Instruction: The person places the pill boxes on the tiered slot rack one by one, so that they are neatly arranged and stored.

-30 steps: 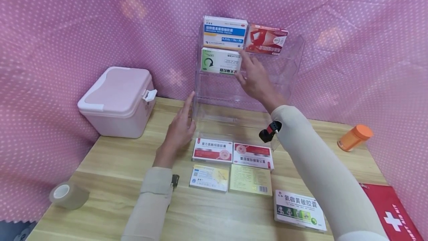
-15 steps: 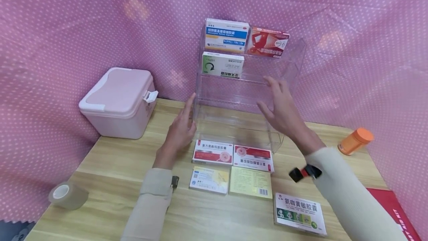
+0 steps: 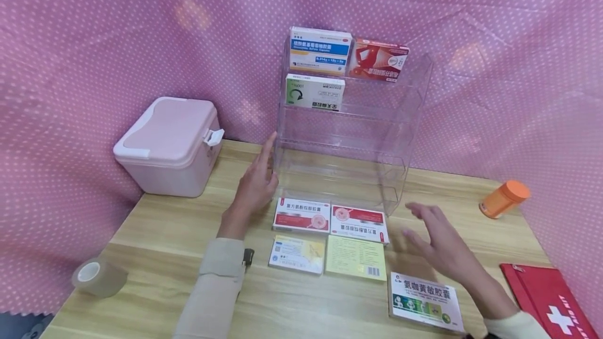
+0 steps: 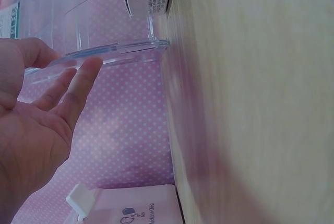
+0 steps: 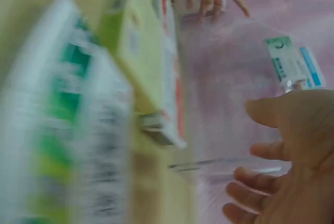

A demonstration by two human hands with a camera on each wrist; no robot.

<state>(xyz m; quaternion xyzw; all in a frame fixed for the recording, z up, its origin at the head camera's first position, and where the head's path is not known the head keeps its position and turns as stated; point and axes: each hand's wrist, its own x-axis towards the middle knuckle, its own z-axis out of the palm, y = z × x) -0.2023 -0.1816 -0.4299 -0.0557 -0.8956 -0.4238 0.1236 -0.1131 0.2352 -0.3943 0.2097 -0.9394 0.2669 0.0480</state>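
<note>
Three boxes were already stood in the clear rack at upper centre; five boxes remained flat below it. Nothing was gripped: left hand rested straight-fingered against the rack, right hand hovered spread over the lower-right box.

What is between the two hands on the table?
In the head view, four flat medicine boxes lie between the left hand and the right hand, just before the clear rack.

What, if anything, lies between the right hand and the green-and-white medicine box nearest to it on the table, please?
Nothing visible. The right hand hovers open just above and behind the green-and-white box, with only bare table between them.
</note>
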